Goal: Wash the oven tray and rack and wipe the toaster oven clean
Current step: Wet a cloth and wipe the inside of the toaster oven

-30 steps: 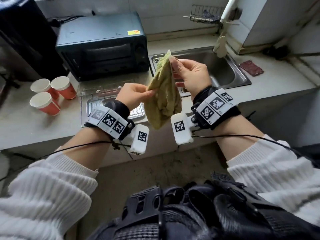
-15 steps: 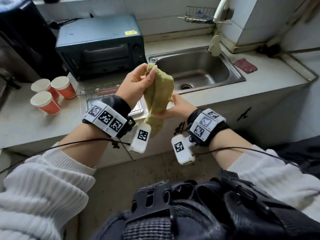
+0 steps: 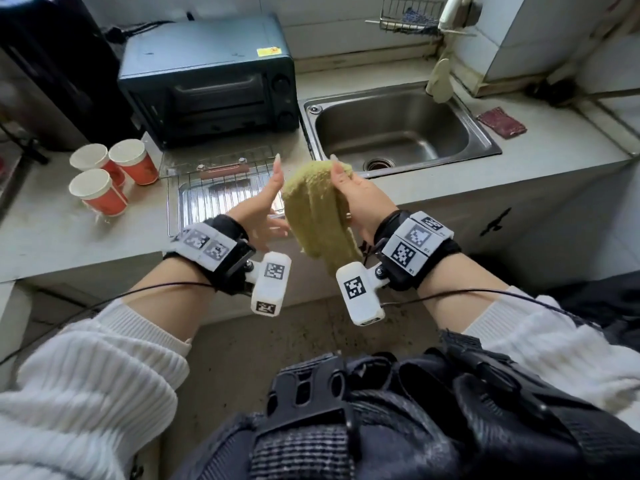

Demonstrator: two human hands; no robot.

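Overhead, a pale grey stone counter [image 3: 52,233] is seen along a white tiled wall, with a stainless steel sink [image 3: 398,129] sunk into it on the right, a dark boxy toaster oven [image 3: 211,77] at the far left with its door facing near, and three red paper cups [image 3: 107,174] left of it. Just near the oven, a wire rack [image 3: 194,181] is laid flat over a shiny metal tray [image 3: 188,202], their long sides running left to right. A yellow-green cloth [image 3: 315,209] is gripped at its top by the right hand [image 3: 360,202] and hangs downward, while the left hand [image 3: 259,209] is held beside it with fingers straight and apart.
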